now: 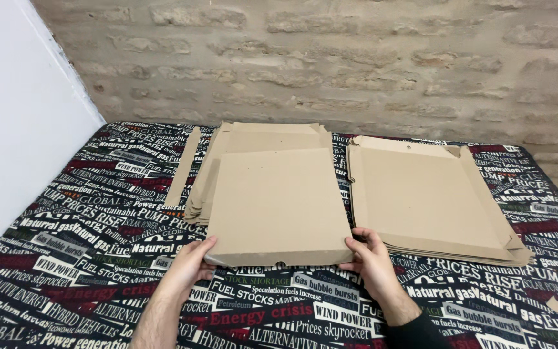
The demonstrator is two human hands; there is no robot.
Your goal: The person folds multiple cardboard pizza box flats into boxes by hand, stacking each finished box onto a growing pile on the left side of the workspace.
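Your left hand (192, 264) and right hand (371, 260) each pinch a near corner of the folded box (278, 207), thumbs on top and fingers curled beneath. Beyond the left hand is one stack (205, 187); beyond the right, another stack (427, 197).

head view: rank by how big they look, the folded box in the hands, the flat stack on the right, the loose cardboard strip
1. flat stack, though it looks close to the box
2. folded box, nearer the camera, so the order of these two is unsure
3. cardboard strip, clearly smallest
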